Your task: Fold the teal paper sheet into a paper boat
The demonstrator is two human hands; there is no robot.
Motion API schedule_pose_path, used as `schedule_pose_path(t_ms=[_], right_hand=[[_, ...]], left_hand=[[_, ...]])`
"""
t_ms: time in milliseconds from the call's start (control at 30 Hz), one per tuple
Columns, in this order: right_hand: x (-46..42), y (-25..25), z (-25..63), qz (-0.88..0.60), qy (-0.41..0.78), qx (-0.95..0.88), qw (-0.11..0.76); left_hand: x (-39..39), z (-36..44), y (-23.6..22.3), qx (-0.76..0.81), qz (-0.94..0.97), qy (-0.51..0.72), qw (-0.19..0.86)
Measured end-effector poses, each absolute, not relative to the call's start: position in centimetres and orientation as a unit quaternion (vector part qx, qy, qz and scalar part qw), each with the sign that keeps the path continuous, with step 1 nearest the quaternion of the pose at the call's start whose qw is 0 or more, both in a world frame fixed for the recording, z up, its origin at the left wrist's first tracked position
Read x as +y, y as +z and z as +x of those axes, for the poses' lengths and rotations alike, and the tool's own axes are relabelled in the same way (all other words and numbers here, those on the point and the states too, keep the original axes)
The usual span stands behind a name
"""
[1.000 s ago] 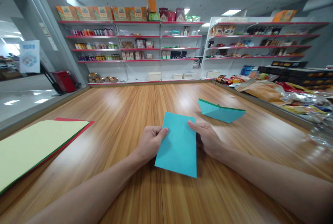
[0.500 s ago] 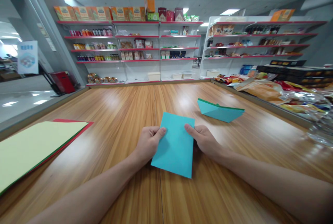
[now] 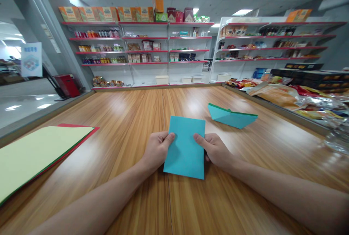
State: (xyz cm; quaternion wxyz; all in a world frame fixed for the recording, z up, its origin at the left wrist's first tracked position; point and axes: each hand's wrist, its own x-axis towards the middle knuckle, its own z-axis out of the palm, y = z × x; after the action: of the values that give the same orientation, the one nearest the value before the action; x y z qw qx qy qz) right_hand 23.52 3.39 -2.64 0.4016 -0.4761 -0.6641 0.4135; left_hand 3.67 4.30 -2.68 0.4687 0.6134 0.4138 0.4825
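Over the wooden tabletop (image 3: 122,118), we are pinching the blue paper (image 3: 185,155) by opposite edges, left hand (image 3: 156,148) and right hand (image 3: 218,150), probably best gripping lightly, evenly, to avoid stray creases.

At centre, the turquoise rectangular paper (image 3: 185,151) hides fingertips of the bare left hand (image 3: 156,148) and bare right hand (image 3: 217,151), while lower left crops the pale-yellow flat paper sheet (image 3: 40,155).

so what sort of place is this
Probably a small shop, or a room set up like one: shelves hold rows of bottles, orange boxes line the top, and bags are heaped at right.
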Motion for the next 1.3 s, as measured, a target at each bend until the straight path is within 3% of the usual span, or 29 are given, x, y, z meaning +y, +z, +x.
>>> schedule_pose_path(t_ms=[167,400,600,767,967,1100,1300], right_hand=[[3.4,-2.4,23.4,-0.460,0.413,-0.672,0.408],[3.1,-2.5,23.1,-0.447,0.464,-0.693,0.322],[2.8,-2.2,22.8,-0.424,0.476,-0.687,0.350],[2.3,-2.1,22.7,-0.400,0.501,-0.713,0.282],[1.8,-2.1,22.7,-0.381,0.501,-0.722,0.287],[1.3,-1.9,22.5,-0.369,0.519,-0.726,0.259],[-0.1,-1.6,22.1,-0.336,0.527,-0.739,0.251]], left_hand=[[4.3,3.8,-2.6,0.430,0.615,0.478,0.456],[4.0,3.9,-2.0,0.491,0.651,0.499,0.294],[3.5,4.0,-1.6,0.490,0.672,0.515,0.207],[3.4,4.0,-1.3,0.507,0.667,0.518,0.171],[4.0,4.0,-1.5,0.524,0.689,0.485,0.124],[4.1,3.9,-1.5,0.533,0.671,0.498,0.130],[3.9,4.4,-1.5,0.511,0.664,0.499,0.219]])
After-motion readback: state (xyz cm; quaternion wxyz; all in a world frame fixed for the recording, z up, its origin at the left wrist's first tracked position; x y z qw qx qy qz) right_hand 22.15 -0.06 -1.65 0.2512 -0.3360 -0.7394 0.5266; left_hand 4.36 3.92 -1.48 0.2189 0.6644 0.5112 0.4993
